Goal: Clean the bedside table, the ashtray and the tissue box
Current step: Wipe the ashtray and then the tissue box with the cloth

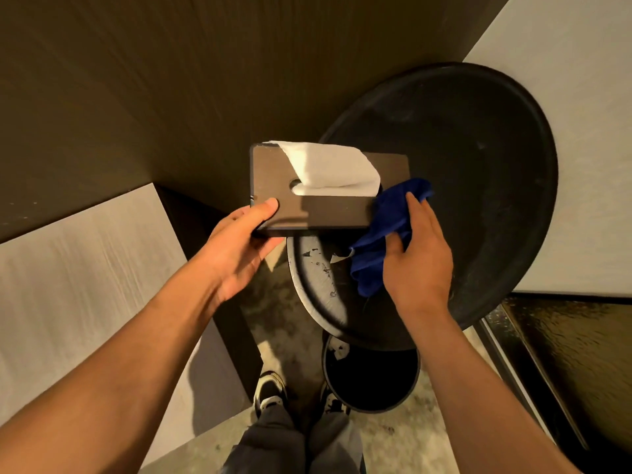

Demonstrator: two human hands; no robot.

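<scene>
My left hand (pixel 239 248) grips the near left corner of a dark brown tissue box (pixel 328 213), holding it in the air with a white tissue (pixel 331 169) sticking out of its slot. My right hand (pixel 415 254) holds a blue cloth (pixel 383 234) pressed against the box's right end. Behind and below them is the round black bedside table (pixel 485 186), its top bare. No ashtray is in view.
A lower round black shelf (pixel 318 278) with chipped paint sits under the table top. A black round bin (pixel 372 381) stands on the floor by my shoes. White bed surfaces lie at left (pixel 68 295) and at upper right. A dark wood wall is behind.
</scene>
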